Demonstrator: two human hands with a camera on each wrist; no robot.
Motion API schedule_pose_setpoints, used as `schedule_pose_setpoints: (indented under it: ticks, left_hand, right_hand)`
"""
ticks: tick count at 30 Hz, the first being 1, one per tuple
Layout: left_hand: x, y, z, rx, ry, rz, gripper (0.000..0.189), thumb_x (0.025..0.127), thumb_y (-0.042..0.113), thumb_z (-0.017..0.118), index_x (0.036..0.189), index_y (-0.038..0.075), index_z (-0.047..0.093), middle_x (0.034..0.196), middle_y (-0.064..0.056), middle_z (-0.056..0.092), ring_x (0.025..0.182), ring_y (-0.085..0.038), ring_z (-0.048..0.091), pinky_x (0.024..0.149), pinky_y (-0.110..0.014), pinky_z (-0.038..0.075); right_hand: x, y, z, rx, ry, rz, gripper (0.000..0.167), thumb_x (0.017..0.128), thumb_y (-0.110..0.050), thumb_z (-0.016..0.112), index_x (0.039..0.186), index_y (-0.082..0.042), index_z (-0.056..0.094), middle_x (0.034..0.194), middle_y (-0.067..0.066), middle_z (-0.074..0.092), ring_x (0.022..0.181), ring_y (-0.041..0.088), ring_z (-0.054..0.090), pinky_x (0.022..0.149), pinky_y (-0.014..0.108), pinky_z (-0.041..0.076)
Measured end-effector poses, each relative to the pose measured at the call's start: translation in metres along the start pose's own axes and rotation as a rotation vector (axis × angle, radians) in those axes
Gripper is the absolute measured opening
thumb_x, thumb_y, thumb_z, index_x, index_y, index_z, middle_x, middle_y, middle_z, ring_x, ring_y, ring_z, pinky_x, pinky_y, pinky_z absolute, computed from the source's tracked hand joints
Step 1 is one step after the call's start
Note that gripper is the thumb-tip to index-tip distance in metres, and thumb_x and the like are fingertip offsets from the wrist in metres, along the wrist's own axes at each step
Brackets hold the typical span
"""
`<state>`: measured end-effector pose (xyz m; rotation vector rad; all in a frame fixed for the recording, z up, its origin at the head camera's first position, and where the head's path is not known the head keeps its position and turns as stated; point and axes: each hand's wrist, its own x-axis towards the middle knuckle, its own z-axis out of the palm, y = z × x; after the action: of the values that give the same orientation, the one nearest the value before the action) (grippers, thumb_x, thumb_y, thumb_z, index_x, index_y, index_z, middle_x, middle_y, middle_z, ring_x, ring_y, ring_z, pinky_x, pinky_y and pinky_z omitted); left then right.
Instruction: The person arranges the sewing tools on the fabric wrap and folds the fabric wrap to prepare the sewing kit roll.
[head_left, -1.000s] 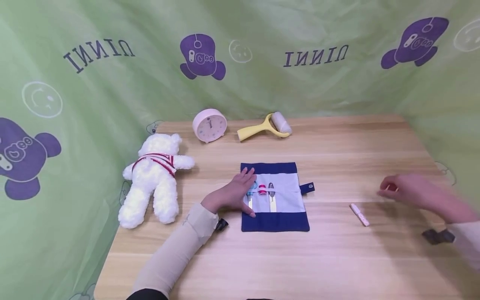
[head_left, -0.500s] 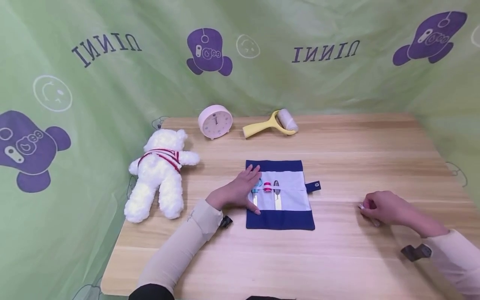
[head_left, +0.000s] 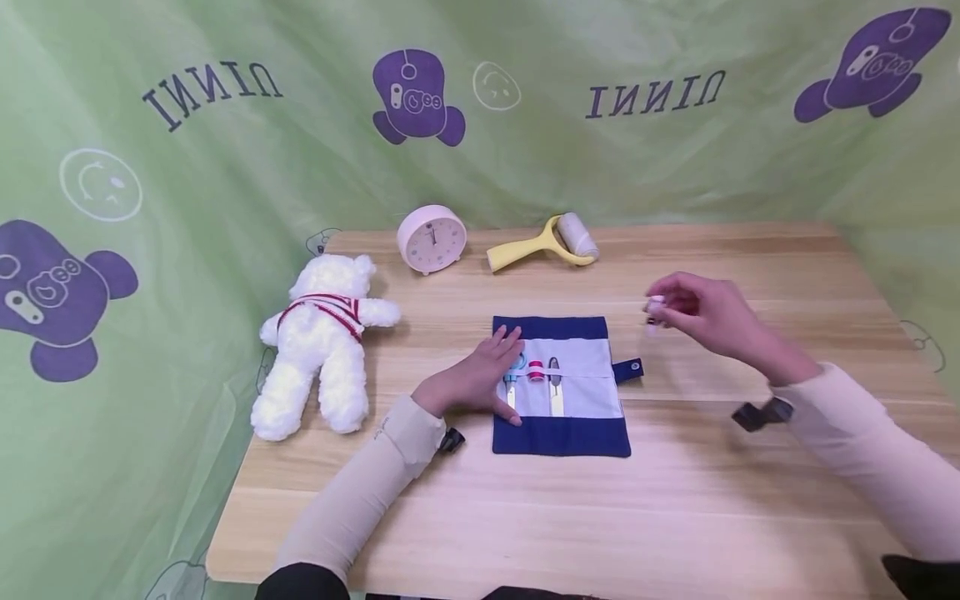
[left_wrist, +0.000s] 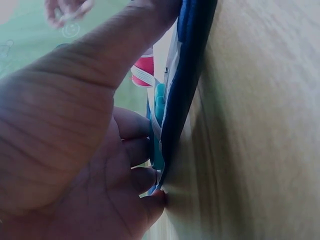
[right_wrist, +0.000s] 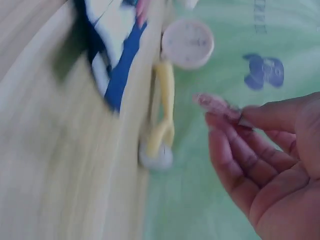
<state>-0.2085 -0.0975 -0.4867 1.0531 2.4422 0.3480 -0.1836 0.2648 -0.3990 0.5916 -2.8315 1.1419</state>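
Note:
An unfolded navy fabric pouch (head_left: 562,436) with a pale lining lies on the table. My left hand (head_left: 476,382) rests on its left edge, fingers spread, thumb at the lower band. Under the pouch's elastic strip sit a teal-handled pair of scissors (head_left: 512,387), a red thread spool (head_left: 536,371) and a slim tool with a dark grey head (head_left: 555,379). The hand partly covers the scissors. To the upper right of the pouch, my right hand (head_left: 712,317) is raised above the table, pinching a small pink-and-white patterned stick (right_wrist: 217,105) between thumb and fingertips.
A white teddy bear (head_left: 318,358) lies at the left. Along the back stand a pink round clock (head_left: 432,239) and a yellow-handled lint roller (head_left: 525,247). The pouch's snap tab (head_left: 628,369) points right. A green printed curtain (head_left: 315,167) surrounds the wooden table (head_left: 675,517).
My right hand came down to the small stick, picked it up off the table and carried it up and left towards the pouch. The left hand has stayed on the pouch.

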Motion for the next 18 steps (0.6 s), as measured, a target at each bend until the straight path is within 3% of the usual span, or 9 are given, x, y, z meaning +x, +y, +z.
schedule_pose_setpoints:
  ticks: [4, 7, 12, 18]
  left_hand:
    - [-0.003, 0.001, -0.002, -0.012, 0.007, -0.001, 0.129, 0.072, 0.065, 0.080, 0.161, 0.004, 0.010, 0.171, -0.010, -0.006, 0.158, -0.031, -0.010, 0.129, -0.046, 0.004]
    - [-0.003, 0.003, -0.004, -0.025, 0.016, 0.003, 0.128, 0.072, 0.063, 0.082, 0.161, 0.003, 0.012, 0.171, -0.011, -0.004, 0.158, -0.032, -0.009, 0.129, -0.046, 0.005]
    - [-0.002, 0.004, -0.002, -0.026, 0.014, 0.005, 0.128, 0.071, 0.062, 0.082, 0.161, 0.003, 0.011, 0.171, -0.011, -0.004, 0.158, -0.032, -0.010, 0.130, -0.045, 0.004]
    - [0.001, 0.000, 0.002, 0.007, 0.005, 0.005, 0.129, 0.073, 0.064, 0.080, 0.161, 0.004, 0.008, 0.171, -0.010, -0.008, 0.158, -0.030, -0.012, 0.130, -0.045, 0.003]
  right_hand:
    - [0.031, -0.002, 0.027, 0.170, -0.129, 0.042, 0.023, 0.090, 0.000, 0.071, 0.112, 0.004, 0.066, 0.095, 0.021, 0.074, 0.077, 0.004, 0.072, 0.069, 0.024, 0.061]
    - [0.045, 0.008, 0.047, 0.172, -0.214, 0.040, 0.020, 0.089, 0.000, 0.072, 0.108, 0.003, 0.068, 0.093, 0.017, 0.074, 0.078, 0.009, 0.071, 0.072, 0.022, 0.060]
    - [0.051, 0.027, 0.063, 0.112, -0.297, 0.049, 0.017, 0.088, -0.002, 0.074, 0.104, -0.001, 0.070, 0.093, 0.011, 0.076, 0.080, 0.008, 0.068, 0.072, 0.016, 0.055]
    - [0.050, 0.039, 0.067, 0.193, -0.379, 0.149, 0.020, 0.089, -0.007, 0.074, 0.107, 0.001, 0.070, 0.093, 0.015, 0.075, 0.074, 0.012, 0.068, 0.064, 0.024, 0.057]
